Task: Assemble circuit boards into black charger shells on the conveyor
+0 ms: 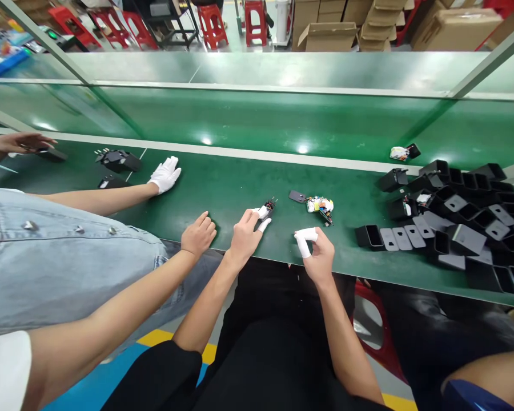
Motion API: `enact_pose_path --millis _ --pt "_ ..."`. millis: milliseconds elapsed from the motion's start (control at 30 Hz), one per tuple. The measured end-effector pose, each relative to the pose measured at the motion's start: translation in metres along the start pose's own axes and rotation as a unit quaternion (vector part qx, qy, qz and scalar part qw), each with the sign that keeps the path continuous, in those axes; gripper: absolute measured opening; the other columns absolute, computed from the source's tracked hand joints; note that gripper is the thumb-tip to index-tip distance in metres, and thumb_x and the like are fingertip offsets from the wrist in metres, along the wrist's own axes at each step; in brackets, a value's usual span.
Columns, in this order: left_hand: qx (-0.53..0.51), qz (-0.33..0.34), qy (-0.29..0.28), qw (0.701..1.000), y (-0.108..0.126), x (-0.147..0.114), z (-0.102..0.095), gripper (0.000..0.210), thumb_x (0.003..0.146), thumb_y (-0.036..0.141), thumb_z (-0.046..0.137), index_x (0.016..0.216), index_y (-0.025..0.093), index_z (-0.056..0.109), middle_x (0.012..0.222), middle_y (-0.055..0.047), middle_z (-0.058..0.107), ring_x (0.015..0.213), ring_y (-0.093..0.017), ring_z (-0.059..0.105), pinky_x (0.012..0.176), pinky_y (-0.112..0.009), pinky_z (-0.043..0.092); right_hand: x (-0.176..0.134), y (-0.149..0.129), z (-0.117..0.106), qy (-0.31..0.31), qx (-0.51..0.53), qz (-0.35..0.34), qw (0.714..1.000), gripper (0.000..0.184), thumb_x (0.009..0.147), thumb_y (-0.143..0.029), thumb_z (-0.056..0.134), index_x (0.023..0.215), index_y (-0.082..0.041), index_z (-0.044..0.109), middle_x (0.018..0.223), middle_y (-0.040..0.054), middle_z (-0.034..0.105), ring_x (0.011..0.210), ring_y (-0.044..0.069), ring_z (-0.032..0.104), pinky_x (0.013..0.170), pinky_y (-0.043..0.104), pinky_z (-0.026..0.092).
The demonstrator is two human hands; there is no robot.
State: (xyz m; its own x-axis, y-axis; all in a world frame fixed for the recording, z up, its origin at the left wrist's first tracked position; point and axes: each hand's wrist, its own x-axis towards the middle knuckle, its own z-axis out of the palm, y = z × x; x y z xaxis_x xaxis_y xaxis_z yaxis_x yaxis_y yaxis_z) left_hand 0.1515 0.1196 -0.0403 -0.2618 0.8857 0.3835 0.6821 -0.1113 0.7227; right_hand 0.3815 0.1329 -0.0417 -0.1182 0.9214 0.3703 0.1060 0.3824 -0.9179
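Observation:
My left hand [245, 235] is at the bench edge, with white covers on its thumb and a fingertip. It is closed on a small dark plug part [269, 206] with thin metal pins sticking out; the fingers hide some of it. To the right, my right hand [320, 256] has its white-covered thumb and finger curled into a pinch. Whatever is between those tips, if anything, is too small to make out. Beyond it lies a wired circuit assembly [320, 205] with white and yellow parts, beside a dark flat plate [297, 196].
Black housings [488, 222] and grey panels [401, 238] crowd the right of the green bench [223, 182]. At left, a co-worker's gloved hand [165, 175] and bare hand [199, 234] rest near black plug units [117, 161]. A pale ledge [248, 153] runs behind.

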Motion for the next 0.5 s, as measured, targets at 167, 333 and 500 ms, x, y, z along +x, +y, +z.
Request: enact_pose_path --millis 167,333,500 --pt "0.001 0.011 0.001 1.0 0.003 0.004 -0.005 0.016 0.105 0.04 0.074 0.1 0.026 0.08 0.112 -0.007 0.075 0.096 -0.021 0.076 0.089 -0.032 0.061 0.001 -0.002 0.0 -0.002 0.015 -0.004 1.0 0.011 0.103 -0.025 0.072 0.097 -0.028 0.08 0.101 0.0066 0.079 0.093 0.025 0.077 0.084 0.044 0.064" --pt "0.041 0.067 0.022 0.997 0.009 0.017 -0.022 0.014 0.106 0.037 0.073 0.101 0.025 0.079 0.108 -0.006 0.076 0.097 -0.02 0.076 0.086 -0.031 0.06 0.0 -0.001 0.001 -0.002 0.012 0.003 1.0 0.011 0.104 -0.028 0.072 0.096 -0.027 0.08 0.101 0.0072 0.079 0.094 0.025 0.077 0.084 0.043 0.065" --pt "0.041 0.068 0.01 0.997 0.005 0.014 -0.014 0.018 0.105 0.036 0.073 0.093 0.023 0.075 0.1 -0.004 0.074 0.085 -0.016 0.072 0.078 -0.028 0.057 -0.001 0.002 0.0 0.001 0.022 0.0 1.0 0.009 0.103 -0.026 0.073 0.098 -0.028 0.081 0.103 0.0061 0.079 0.095 0.024 0.077 0.085 0.042 0.064"
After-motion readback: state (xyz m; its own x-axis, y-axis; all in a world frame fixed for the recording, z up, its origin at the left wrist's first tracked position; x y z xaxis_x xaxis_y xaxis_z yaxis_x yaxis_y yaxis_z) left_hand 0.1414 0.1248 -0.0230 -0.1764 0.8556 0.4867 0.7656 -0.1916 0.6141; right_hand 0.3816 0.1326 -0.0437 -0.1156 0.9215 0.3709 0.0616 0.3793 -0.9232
